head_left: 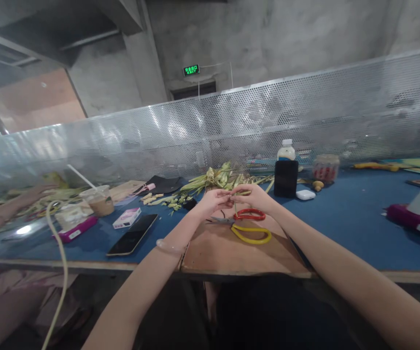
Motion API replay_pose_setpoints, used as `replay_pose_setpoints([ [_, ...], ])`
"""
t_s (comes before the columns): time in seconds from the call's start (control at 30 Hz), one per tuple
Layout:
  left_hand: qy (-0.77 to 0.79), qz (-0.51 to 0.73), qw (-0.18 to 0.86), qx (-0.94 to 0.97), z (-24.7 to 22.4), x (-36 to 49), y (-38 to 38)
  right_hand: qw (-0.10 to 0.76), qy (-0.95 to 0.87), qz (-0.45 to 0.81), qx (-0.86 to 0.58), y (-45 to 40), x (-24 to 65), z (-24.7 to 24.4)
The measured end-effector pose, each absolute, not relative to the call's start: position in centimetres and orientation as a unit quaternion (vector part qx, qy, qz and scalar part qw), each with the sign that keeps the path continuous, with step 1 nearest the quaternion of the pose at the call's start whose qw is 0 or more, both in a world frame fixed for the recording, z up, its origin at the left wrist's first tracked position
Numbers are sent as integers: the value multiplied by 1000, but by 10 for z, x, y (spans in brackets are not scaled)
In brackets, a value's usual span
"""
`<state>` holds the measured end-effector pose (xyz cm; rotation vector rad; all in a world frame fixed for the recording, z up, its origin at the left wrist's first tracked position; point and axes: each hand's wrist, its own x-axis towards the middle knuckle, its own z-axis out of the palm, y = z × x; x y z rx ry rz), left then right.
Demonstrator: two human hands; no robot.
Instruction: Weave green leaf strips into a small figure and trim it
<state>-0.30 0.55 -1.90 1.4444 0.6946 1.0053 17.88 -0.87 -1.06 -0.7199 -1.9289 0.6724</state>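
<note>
Just above a wooden board [210,253], my left hand [215,201] and my right hand [252,197] meet with fingertips pinched together. Something small and thin sits between them, too small and hidden to name; a bit of green shows below the fingers. Under my hands lie scissors [252,238] with one red and one yellow handle loop, blades pointing left, untouched. Behind my hands is a heap of pale green dried husks or leaves [217,179]. Small green pieces [176,201] are scattered to the left of it.
A phone [133,235], a small box [127,218], a drink cup with straw [100,200] and a tissue pack [75,228] stand left. At right are a black case [286,179], a bottle [286,150], an earbud case [305,195] and a jar [325,168]. A co-worker's arm [6,211] reaches in far left.
</note>
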Motion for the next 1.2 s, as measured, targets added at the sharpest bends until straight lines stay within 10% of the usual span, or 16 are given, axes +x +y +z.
replay_pose_setpoints([
  [1.2, 296, 424, 555, 652, -13, -2, 7, 490, -750, 353, -271, -3, 164, -20],
])
